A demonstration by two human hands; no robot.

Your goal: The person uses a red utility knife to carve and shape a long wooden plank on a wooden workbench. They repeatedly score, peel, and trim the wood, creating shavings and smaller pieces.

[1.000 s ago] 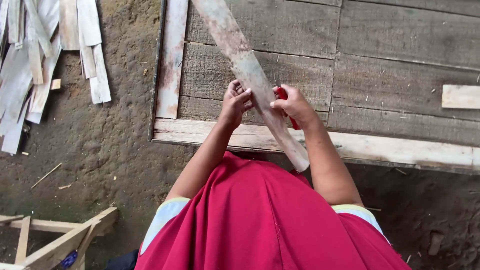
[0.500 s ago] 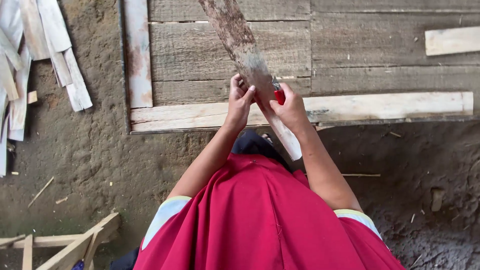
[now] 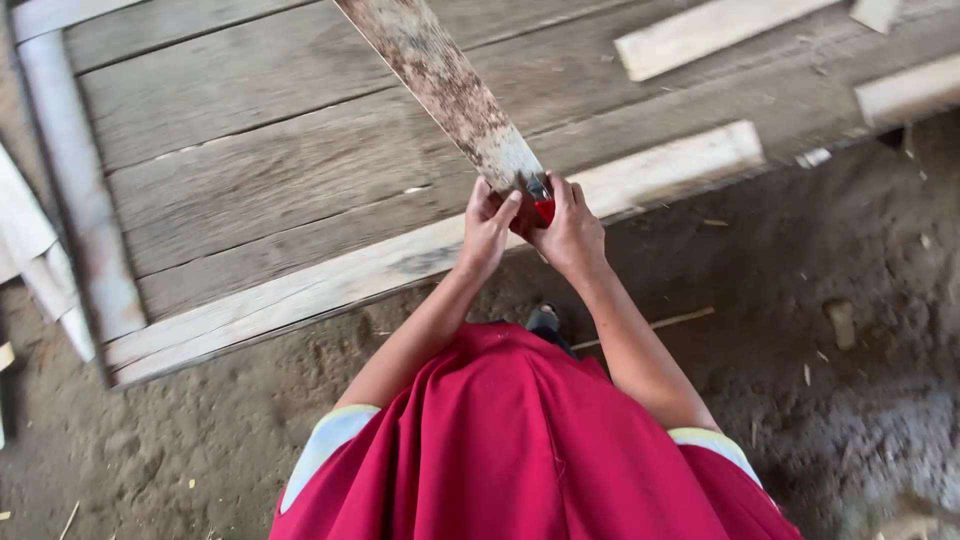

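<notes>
A long, weathered wooden plank [image 3: 440,85] slants from the top of the view down to my hands. My left hand [image 3: 488,225] grips its near end from the left. My right hand [image 3: 570,235] closes around the same end from the right, with a small red object [image 3: 544,210] pressed between my fingers and the wood. Most of that red object is hidden, so I cannot tell what it is. Both hands hover above the front edge of a low wooden platform [image 3: 270,190].
A pale wooden beam [image 3: 400,265] edges the platform's front. Loose pale offcuts [image 3: 700,35] lie on the boards at the upper right. Thin slats [image 3: 30,250] lie at the left. Bare dirt ground [image 3: 830,330] surrounds me; a thin stick [image 3: 665,322] lies near my foot.
The view has swung, so the platform now looks tilted and closer. My hands have slid to the plank's very end, which no longer sticks out below them.
</notes>
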